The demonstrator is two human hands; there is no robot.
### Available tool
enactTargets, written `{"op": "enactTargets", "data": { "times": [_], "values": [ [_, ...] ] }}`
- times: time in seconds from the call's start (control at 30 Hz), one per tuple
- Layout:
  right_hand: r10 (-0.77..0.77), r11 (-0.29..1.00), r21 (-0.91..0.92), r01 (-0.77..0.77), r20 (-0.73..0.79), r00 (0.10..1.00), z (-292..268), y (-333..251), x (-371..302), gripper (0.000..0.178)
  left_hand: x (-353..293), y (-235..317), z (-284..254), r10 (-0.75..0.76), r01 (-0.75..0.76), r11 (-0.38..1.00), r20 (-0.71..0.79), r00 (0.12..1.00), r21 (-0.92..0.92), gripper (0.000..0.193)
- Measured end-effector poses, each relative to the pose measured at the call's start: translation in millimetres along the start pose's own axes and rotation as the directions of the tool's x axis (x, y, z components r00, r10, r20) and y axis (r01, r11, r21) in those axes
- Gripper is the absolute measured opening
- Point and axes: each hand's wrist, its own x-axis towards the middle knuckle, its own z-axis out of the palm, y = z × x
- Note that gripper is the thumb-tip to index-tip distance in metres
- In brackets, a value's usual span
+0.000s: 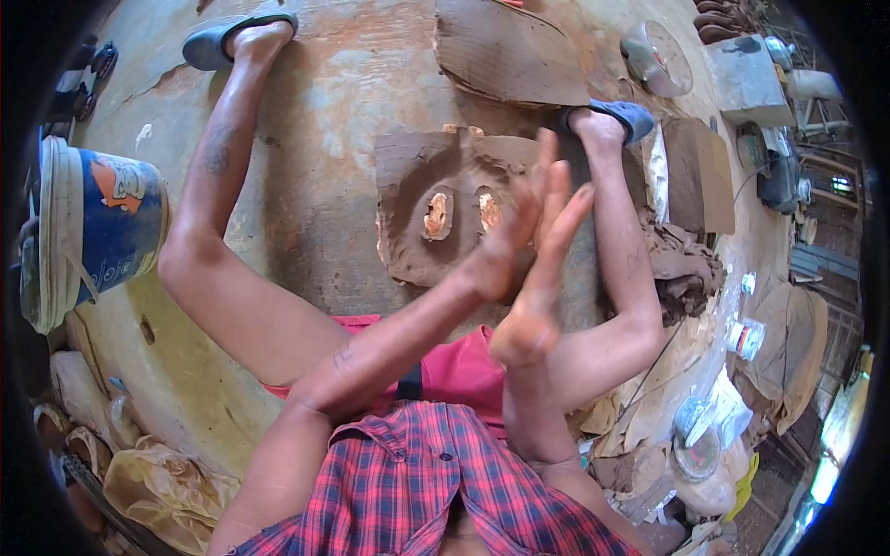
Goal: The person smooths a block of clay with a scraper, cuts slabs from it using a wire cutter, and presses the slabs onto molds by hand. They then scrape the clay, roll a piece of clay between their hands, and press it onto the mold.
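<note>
My left hand [510,227] and my right hand [542,278] come together in front of me, palms facing, fingers stretched out and slightly blurred. A dark brown patch shows between the heels of the hands; whether it is a lump of clay or shadow I cannot tell. Beneath and left of them, on the floor between my legs, lies a squarish brown clay slab [408,264] with a rounded hollow pressed into it. Two oval, orange-and-white pieces [436,216] sit inside the hollow, side by side. My hands cover the slab's right part.
Beyond the slab lies a flat brown board [510,51], with a clear round container [656,57] to its right. A heap of wet clay [681,269] sits beside my right leg. At far left a blue-and-white bucket [116,222] stands near crumpled plastic [162,491].
</note>
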Motion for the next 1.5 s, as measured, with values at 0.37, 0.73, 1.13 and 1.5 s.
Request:
{"op": "enactTargets", "data": {
  "times": [0.37, 0.73, 1.13, 1.5],
  "values": [
    [0.33, 0.938, -0.036, -0.344, -0.205, 0.921, -27, 48, 24, 0.121, -9, -8, -1, 0.063, -0.038, 0.971, 0.1, 0.993, -0.234, 0.109],
    [0.219, 0.965, -0.087, -0.247, -0.246, 0.944, -28, 33, 23, 0.108, -14, -5, -12, -0.081, 0.059, 0.805, -0.011, 0.997, -0.59, 0.097],
    [0.308, 0.936, -0.052, -0.348, -0.356, 0.882, -13, 27, 21, 0.113, -16, -4, -4, -0.098, -0.048, 0.834, -0.234, 0.967, -0.55, 0.088],
    [0.23, 0.969, 0.171, -0.18, -0.343, 0.911, -14, 16, 31, 0.117, -11, 15, -24, 0.04, -0.151, 0.865, -0.233, 0.972, -0.478, 0.094]
  ]
}}
